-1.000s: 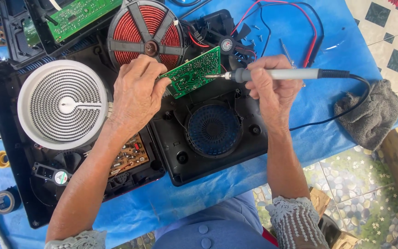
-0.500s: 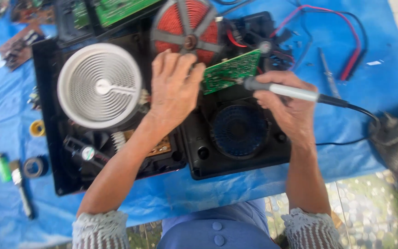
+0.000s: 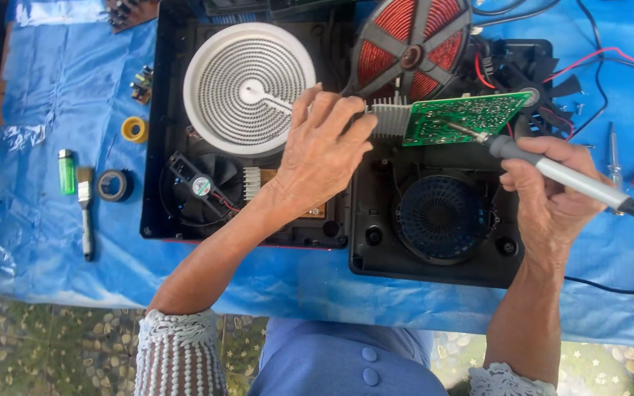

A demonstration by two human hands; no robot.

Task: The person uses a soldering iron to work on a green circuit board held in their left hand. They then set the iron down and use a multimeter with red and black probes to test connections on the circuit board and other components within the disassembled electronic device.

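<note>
Head view: left hand (image 3: pixel 324 150) clamped on the green board (image 3: pixel 467 117) by its heatsink (over the open cooker (image 3: pixel 434 257)). Right hand (image 3: pixel 548 194) grips the iron (image 3: pixel 552 170), tip on the board. Advise steady support, brief contact per joint.
</note>
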